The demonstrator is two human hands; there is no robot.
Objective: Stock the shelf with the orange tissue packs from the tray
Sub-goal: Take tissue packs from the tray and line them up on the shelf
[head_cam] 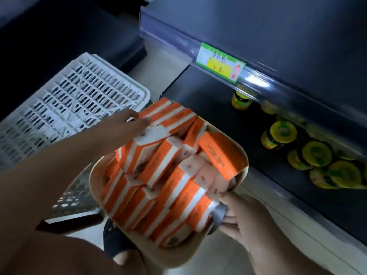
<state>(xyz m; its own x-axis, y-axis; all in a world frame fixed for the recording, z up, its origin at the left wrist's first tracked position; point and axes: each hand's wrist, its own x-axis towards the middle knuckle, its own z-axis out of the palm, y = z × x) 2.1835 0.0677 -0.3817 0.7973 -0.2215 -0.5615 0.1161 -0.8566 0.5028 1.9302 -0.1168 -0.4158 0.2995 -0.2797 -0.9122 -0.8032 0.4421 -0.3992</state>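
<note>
A beige tray (92,181) is held out beside a dark shelf (214,120), and the orange tissue packs (170,161) are all piled in it, none on the shelf. Most packs are stood on edge, orange and white stripes up, with their long axes run along the tray's length from its near end toward its far end. One pack (222,155) at the tray's far right corner is laid flat, orange face up, its long axis turned across the others.

The tray's near right rim is gripped by the right hand (244,217), thumb on top and fingers underneath. The left hand (127,123) is laid on the packs at the tray's far left end; whether a pack is pinched cannot be told.

Right of the tray, yellow-lidded jars (282,135) are set on the shelf. Left of the tray, a white crate (69,96) is seen.
</note>
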